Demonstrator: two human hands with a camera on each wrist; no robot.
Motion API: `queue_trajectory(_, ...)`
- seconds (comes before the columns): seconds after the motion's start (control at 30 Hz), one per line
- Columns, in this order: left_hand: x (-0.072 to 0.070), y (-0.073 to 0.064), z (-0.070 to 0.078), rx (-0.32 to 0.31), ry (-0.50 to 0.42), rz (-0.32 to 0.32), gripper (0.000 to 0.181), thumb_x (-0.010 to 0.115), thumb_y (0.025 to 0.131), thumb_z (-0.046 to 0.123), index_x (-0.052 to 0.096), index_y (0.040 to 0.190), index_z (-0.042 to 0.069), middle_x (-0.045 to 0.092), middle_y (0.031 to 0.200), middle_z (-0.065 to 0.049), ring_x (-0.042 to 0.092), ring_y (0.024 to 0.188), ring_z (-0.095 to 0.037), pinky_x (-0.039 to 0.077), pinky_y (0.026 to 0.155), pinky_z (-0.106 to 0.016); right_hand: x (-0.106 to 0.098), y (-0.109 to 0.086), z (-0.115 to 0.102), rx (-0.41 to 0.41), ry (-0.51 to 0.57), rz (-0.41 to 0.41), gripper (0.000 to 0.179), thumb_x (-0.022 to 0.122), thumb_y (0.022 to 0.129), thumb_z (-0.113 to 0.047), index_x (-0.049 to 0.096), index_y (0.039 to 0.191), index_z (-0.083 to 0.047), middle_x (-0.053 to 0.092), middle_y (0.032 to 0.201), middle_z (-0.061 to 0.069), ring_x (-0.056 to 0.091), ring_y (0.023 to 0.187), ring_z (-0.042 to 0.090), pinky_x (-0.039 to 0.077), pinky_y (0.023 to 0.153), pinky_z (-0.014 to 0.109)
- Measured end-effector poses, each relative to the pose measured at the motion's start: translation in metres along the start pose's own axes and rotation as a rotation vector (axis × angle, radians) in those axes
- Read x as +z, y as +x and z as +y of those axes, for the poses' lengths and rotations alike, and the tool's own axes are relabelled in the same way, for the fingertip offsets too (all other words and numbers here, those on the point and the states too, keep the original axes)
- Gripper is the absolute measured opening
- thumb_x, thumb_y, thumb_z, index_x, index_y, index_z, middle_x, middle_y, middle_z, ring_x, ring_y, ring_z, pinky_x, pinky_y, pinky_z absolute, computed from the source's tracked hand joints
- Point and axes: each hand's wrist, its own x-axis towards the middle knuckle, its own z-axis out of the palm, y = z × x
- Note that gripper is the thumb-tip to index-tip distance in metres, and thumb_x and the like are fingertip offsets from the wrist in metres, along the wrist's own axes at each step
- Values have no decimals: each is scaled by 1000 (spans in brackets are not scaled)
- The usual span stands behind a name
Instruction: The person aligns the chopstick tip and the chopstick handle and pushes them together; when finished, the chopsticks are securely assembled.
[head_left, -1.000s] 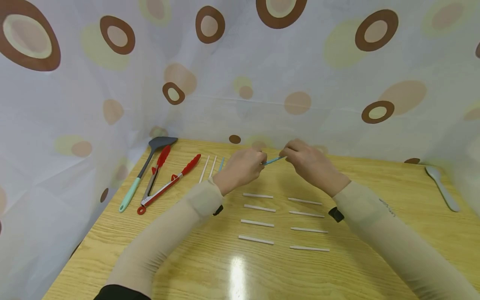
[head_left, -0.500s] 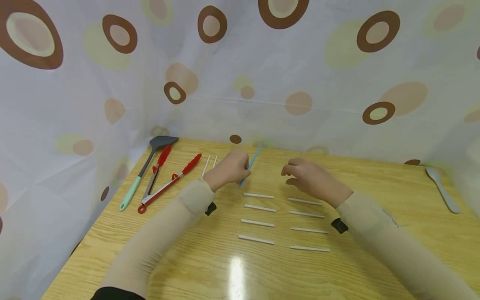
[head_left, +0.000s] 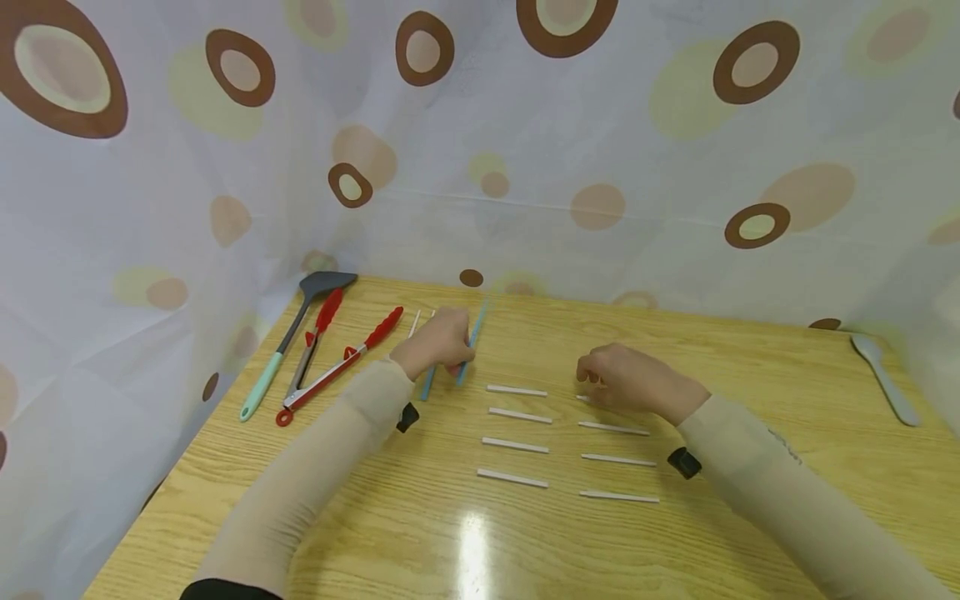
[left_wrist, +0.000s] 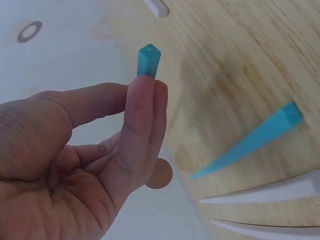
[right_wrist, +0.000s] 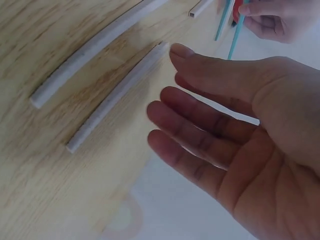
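Left hand (head_left: pixel 438 342) is pinching a slim blue plastic stick (head_left: pixel 472 337); right hand (head_left: pixel 626 379), fingers relaxed, is hovering over matte white sticks (head_left: pixel 517 417).

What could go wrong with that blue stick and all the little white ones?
The left hand pinches the blue stick only at its tip, so it might slip. The right hand hangs open just above the white sticks, so a bump could spoil their neat rows.
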Motion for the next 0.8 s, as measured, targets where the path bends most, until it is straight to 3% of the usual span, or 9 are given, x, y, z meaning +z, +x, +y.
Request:
queue_trajectory(0.17, 1, 0, -5, -75, 0, -9, 27, 63, 85, -8, 58, 59, -1, 63, 54, -13, 69, 54, -25, 53, 50, -25, 2, -3, 1, 30, 14, -43, 11, 76, 87, -4, 69, 94, -7, 64, 87, 1, 61, 78, 15, 52, 69, 34)
queue_trajectory(0.43, 3, 0, -6, -179, 4, -62, 13, 68, 85, -8, 55, 82, -4, 66, 58, -15, 69, 55, -25, 57, 57, -30, 6, -6, 2, -2, 3, -27, 13, 77, 86, -6, 65, 85, -12, 59, 79, -3, 53, 69, 9, 48, 63, 31)
queue_trajectory(0.63, 5, 1, -7, -222, 27, -96, 15, 69, 86, -7, 55, 80, -5, 65, 57, -14, 68, 51, -21, 57, 57, -27, 6, -7, 2, 13, -2, -30, 14, 77, 86, -6, 64, 84, -12, 57, 77, -4, 49, 68, 10, 45, 62, 31)
queue_trajectory(0.8, 5, 2, -6, -246, 16, -88, 17, 71, 85, -7, 56, 78, -6, 64, 57, -15, 68, 51, -21, 56, 55, -26, 5, -8, 1, 28, -2, -38, 14, 77, 87, -5, 65, 84, -12, 56, 77, -5, 49, 68, 10, 45, 62, 31)
